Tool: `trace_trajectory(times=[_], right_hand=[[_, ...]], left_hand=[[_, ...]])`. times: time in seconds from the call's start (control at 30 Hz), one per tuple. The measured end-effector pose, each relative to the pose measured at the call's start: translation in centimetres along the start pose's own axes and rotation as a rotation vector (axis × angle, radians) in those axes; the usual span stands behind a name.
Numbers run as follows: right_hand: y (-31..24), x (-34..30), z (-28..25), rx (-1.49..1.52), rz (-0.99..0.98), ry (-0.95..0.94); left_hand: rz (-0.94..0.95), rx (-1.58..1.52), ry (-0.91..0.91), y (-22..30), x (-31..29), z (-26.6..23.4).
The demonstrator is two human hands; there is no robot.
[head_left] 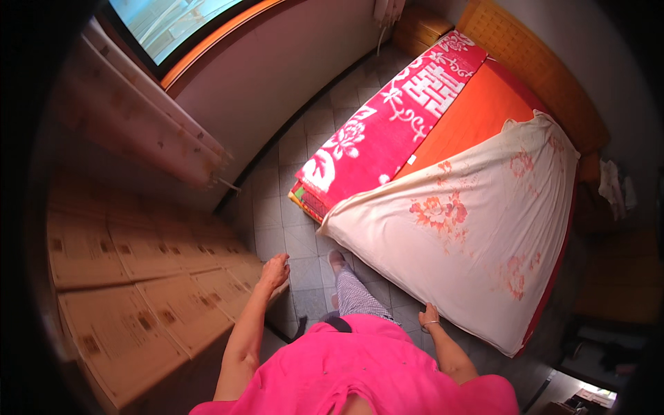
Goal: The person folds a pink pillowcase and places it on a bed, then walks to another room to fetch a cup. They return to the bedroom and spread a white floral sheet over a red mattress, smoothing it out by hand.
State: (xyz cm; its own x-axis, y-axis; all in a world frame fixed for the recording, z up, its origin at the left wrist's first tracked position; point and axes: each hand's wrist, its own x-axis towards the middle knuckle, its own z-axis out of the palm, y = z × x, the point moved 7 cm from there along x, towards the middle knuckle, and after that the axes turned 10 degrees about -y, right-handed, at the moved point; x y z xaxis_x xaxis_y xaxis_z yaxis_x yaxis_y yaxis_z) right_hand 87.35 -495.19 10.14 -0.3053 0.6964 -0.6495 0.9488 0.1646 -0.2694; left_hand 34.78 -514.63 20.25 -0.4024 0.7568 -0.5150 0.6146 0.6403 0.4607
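A cream sheet with orange-pink flowers (477, 214) lies slantwise over the near right part of a bed, its edge hanging toward me. Beside that hanging edge is my right hand (429, 317), a bracelet on its wrist. Its fingers point down and are partly hidden, so I cannot tell whether they touch the cloth. My left hand (276, 270) is held out over the floor near the cardboard boxes, fingers curled in, with nothing visible in them. A red blanket with white patterns (387, 117) covers the bed's left side; an orange cover (456, 124) shows between blanket and sheet.
Stacked cardboard boxes (117, 332) stand on my left. A curtain (138, 117) hangs by the window (176, 28). Grey floor tiles (270, 214) run between wall and bed. At the far end are a wooden headboard (532, 62) and a bedside cabinet (418, 29).
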Motion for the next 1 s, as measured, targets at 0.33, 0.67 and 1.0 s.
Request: trace_trajectory(times=[0.33, 0.67, 1.0], right_hand=[[-18.6, 12.9, -4.8, 0.092, -0.020, 0.030], [-36.3, 26.6, -10.6, -0.013, -0.102, 0.069], [-40.5, 35.1, -3.5, -0.392, -0.069, -0.132]], left_hand=[[-0.105, 0.008, 0.031, -9.3, 7.4, -13.5], [0.046, 0.017, -0.209, -12.0, 23.0, -17.3], [0.204, -0.069, -0.440, -9.0, 44.7, -13.6]])
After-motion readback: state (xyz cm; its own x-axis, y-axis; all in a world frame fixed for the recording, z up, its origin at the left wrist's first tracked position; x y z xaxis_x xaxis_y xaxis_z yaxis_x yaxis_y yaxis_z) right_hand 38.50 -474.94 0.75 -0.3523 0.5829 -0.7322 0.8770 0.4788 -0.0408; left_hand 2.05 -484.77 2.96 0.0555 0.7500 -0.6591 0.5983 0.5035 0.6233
